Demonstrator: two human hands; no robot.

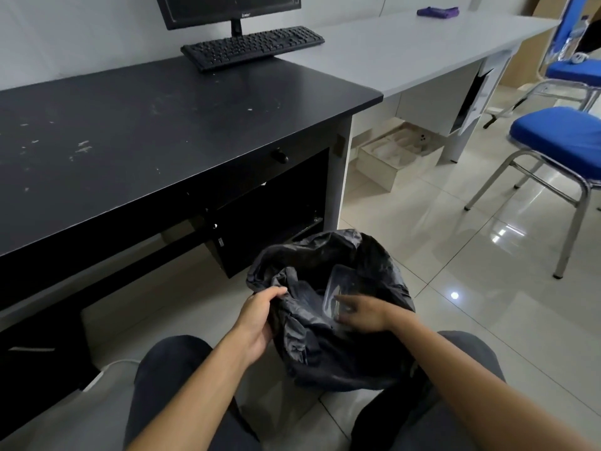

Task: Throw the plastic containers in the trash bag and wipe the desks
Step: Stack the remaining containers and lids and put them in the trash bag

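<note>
Status, seated, both forearms coming in from the bottom of view. Knees either side of the trash bag (325, 356).

Left hand (260, 315): clamped on the bag's left rim. Fingers curled over the top edge of the plastic, thumb side towards me, wrist roughly straight. A fold of the bag is bunched under the palm. Forearm angles up and to the right from the left knee (172, 369).

Right hand (366, 314): reaching leftwards into the bag mouth, palm facing down and in, fingers stretched out and slightly spread. Thumb sits above the near edge of the plastic container (344, 281), the other fingers below it. Hand is blurred and seen partly through the clear plastic, so I can't tell whether it pinches the edge or just touches it. Forearm crosses over the bag's right side.

Container: clear, rectangular, tilted, inside the bag's opening on the right half, far corner pointing up and away from me.

Bag: black, standing on the tile floor (455, 255) between my legs, mouth open upward, just in front of the black desk (146, 125).

Black desk top shows pale scuffs and specks. Keyboard (253, 47) and monitor (227, 8) sit at its far end. Grey desk (406, 50) butts against it on the right; a purple cloth (437, 11) lies at its back edge. Blue chair (559, 138) stands well apart on the right.
</note>
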